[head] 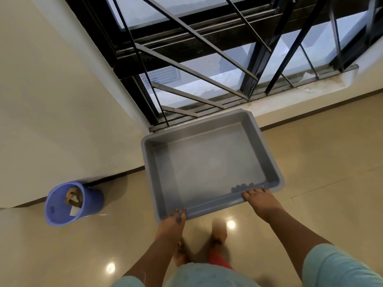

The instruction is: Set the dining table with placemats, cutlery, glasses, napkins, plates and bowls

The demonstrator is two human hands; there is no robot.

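An empty grey plastic tub [209, 162] is carried level in front of me, above a glossy beige floor. My left hand [173, 221] grips its near rim at the left corner, fingers curled over the edge. My right hand [261, 200] grips the same rim toward the right corner, its fingertips hooked inside the tub. No placemats, cutlery, glasses, napkins, plates or bowls are in view.
A blue waste bin [68, 204] with scraps inside stands on the floor at the left, by the cream wall [51, 100]. A barred window [207, 59] runs along the wall ahead. My bare feet [218, 230] show below the tub on the tiled floor [321, 172].
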